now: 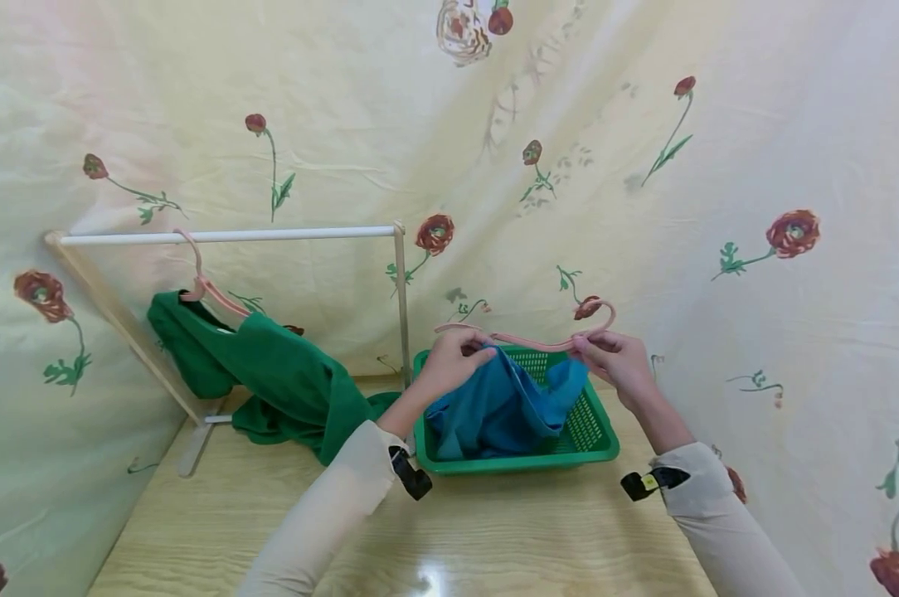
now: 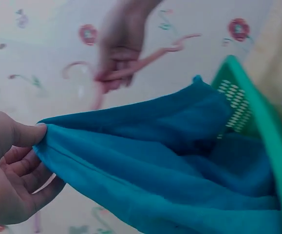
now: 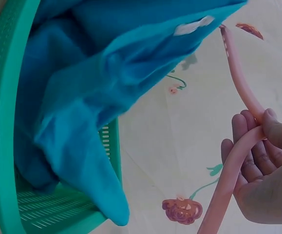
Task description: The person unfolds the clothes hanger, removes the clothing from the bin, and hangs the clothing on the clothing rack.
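My left hand [image 1: 457, 361] pinches the edge of a blue garment [image 2: 155, 161] and lifts that edge above the green basket [image 1: 524, 464]. Most of the garment still lies inside the basket. A white label shows on its edge in the right wrist view. My right hand [image 3: 267, 165] holds a pink hanger [image 3: 240, 80] between thumb and fingers, over the basket's back right side. The hanger's hook points up and its far arm reaches toward my left hand; in the left wrist view it is apart from the cloth.
At the left stands a rack with a white rail [image 1: 293, 235] and wooden posts. A green garment [image 1: 270, 365] hangs tilted from it on another pink hanger [image 1: 221, 297], its lower part on the wooden table [image 1: 494, 531]. Flower-printed cloth [image 1: 345, 99] surrounds the table.
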`<state>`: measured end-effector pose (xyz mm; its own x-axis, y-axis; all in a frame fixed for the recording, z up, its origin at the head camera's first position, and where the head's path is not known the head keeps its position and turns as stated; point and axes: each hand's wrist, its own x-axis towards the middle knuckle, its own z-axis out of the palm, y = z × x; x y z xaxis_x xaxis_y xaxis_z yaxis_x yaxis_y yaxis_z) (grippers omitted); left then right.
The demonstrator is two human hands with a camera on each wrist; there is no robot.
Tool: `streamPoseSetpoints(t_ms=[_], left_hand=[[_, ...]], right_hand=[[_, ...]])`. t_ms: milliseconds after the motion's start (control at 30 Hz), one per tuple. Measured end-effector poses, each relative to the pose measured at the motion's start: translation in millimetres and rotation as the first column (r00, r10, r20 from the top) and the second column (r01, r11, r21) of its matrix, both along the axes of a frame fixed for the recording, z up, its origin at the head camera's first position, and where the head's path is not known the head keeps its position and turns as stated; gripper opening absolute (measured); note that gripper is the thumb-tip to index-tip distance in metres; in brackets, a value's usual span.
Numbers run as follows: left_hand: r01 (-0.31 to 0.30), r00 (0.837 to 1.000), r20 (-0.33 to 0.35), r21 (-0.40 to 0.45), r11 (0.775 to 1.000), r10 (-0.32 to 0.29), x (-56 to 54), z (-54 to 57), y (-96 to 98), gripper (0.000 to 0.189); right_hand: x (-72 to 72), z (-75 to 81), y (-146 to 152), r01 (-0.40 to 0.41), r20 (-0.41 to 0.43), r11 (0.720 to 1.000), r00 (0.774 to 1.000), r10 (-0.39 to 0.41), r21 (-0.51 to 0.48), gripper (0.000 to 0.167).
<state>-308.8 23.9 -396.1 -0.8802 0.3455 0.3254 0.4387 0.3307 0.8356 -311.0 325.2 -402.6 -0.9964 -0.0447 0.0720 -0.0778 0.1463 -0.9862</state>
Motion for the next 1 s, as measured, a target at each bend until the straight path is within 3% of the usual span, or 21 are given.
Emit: streamPoseSetpoints(t_ms=[133, 300, 433, 567, 867, 1000], left_hand=[[-0.035, 0.999, -0.012, 0.033, 0.999, 0.036, 3.0, 26.6, -12.2, 0.017], [-0.027, 0.998, -0.048, 0.118, 0.993, 0.033, 9.1, 59.3, -25.5, 0.019], [-0.024, 0.997, -0.069, 0.148, 0.989, 0.034, 15.4, 71.6, -35.0, 0.018], [-0.022, 0.999, -0.033, 0.149, 0.989, 0.027, 16.7, 66.2, -43.3, 0.019], [-0.075, 0.995, 0.076, 0.198, 0.977, 0.061, 9.6, 27.7, -57.6, 0.017], [-0.09, 0.993, 0.101, 0.231, 0.969, 0.068, 8.9, 19.7, -61.0, 0.018]], right_hand=[[-0.1, 2.7, 1.5, 0.003, 0.018, 0.999, 1.0, -0.002, -0.048, 0.02], [0.0, 5.1, 2.1, 0.0, 0.031, 0.994, 1.0, 0.003, -0.105, 0.017], [0.6, 6.1, 3.6, -0.005, 0.035, 0.992, 0.999, 0.009, -0.125, 0.015], [2.0, 7.8, 5.9, -0.008, 0.026, 0.988, 1.0, 0.012, -0.156, 0.011], [6.1, 11.8, 8.5, -0.024, 0.026, 0.977, 0.999, 0.03, -0.214, 0.009], [7.3, 12.6, 9.9, -0.019, 0.031, 0.98, 0.999, 0.026, -0.2, 0.008]])
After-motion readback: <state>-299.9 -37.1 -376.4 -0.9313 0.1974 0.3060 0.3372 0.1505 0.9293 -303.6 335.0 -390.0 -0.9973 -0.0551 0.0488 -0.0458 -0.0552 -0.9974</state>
